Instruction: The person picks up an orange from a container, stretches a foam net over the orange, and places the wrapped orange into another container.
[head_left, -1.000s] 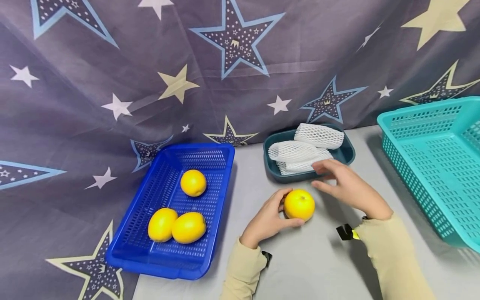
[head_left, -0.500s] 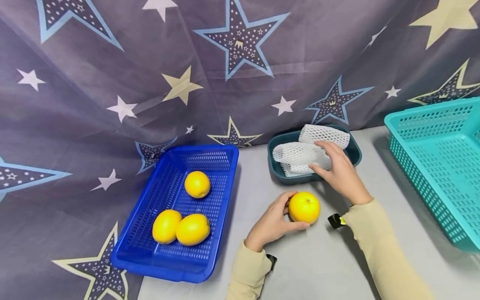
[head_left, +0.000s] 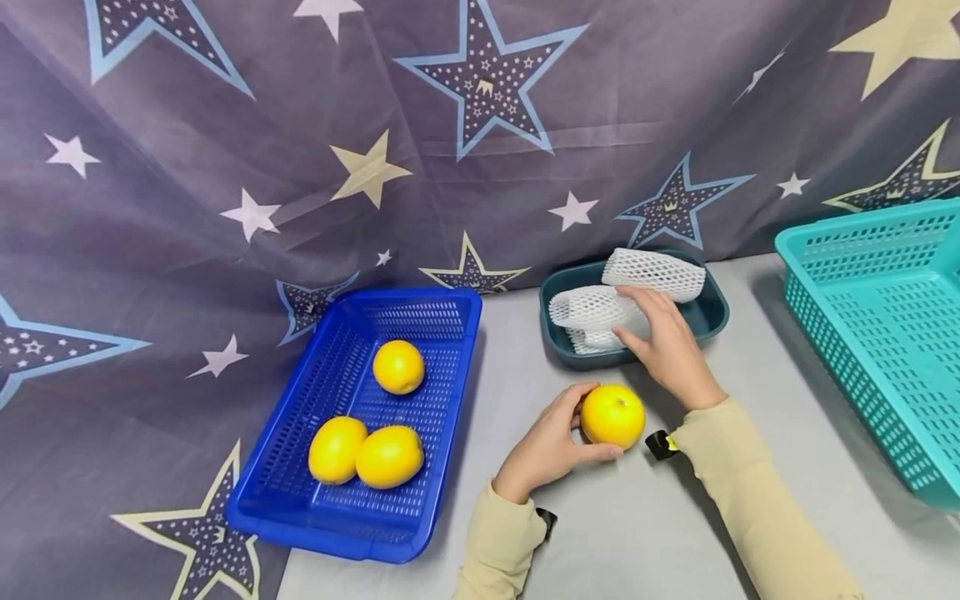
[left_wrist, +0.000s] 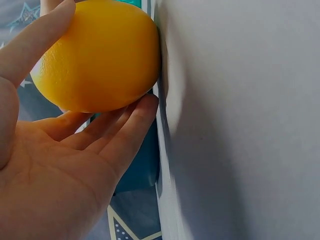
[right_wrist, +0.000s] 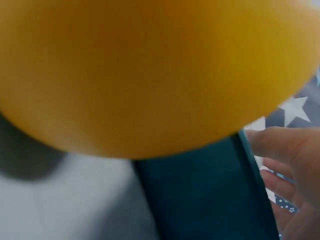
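My left hand [head_left: 551, 442] holds a yellow-orange orange [head_left: 612, 416] on the grey table, its thumb and fingers curved around the fruit's sides. In the left wrist view the orange [left_wrist: 100, 57] sits between the thumb and fingers of that hand [left_wrist: 75, 155]. My right hand [head_left: 667, 346] reaches into a dark teal box [head_left: 712, 312]. Its thumb and fingers lie over a white foam net sleeve [head_left: 588, 308]; how firmly they grip is hidden. In the right wrist view the orange [right_wrist: 150, 75] covers much of the picture, with the right hand [right_wrist: 295, 175] partly behind the box [right_wrist: 205, 195].
A second foam net sleeve [head_left: 654, 273] lies at the back of the box, and part of another shows underneath. The blue basket [head_left: 258, 500] on the left holds three oranges. A turquoise basket [head_left: 847, 350] stands on the right. A starry cloth [head_left: 480, 192] hangs behind.
My right hand has moved from the box's front right edge onto the foam net sleeve inside. My left hand keeps its hold on the orange. The head view has shifted slightly.
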